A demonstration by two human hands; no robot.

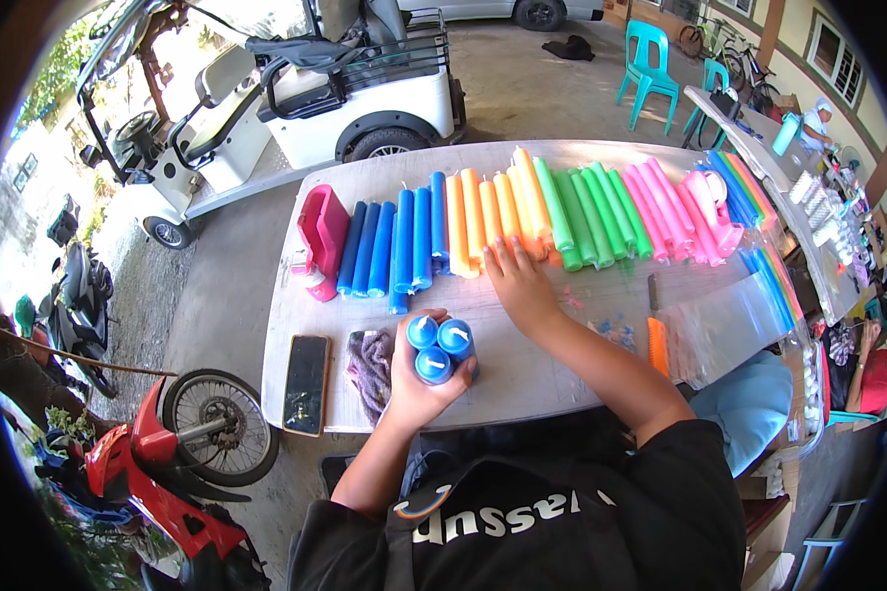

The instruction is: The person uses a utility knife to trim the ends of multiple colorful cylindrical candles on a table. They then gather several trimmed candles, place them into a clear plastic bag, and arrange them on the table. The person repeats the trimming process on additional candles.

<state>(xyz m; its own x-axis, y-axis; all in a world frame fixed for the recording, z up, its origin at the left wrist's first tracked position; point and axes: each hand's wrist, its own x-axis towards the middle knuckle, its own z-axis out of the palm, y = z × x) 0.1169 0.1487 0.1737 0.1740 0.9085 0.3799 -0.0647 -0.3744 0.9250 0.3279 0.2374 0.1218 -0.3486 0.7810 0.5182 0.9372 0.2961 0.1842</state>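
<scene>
Three blue candles (434,365) stand bunched in my left hand (416,394), their white wicks toward me. My right hand (518,286) reaches to the row, its fingers stretched over the lower ends of the orange candles (498,209). Whether it presses on one is hard to see. Left of these lie several blue candles (375,246); to the right are green candles (601,217) and pink candles (665,212). A folded purple-grey cloth (373,369) lies beside my left hand.
On the table (562,379) are a phone (307,384), a pink tape dispenser (322,236), another pink dispenser (716,212), an orange-handled knife (657,345) and clear bags (724,335), some with coloured candles. A red motorcycle (158,473) stands at left, a white cart (315,128) behind.
</scene>
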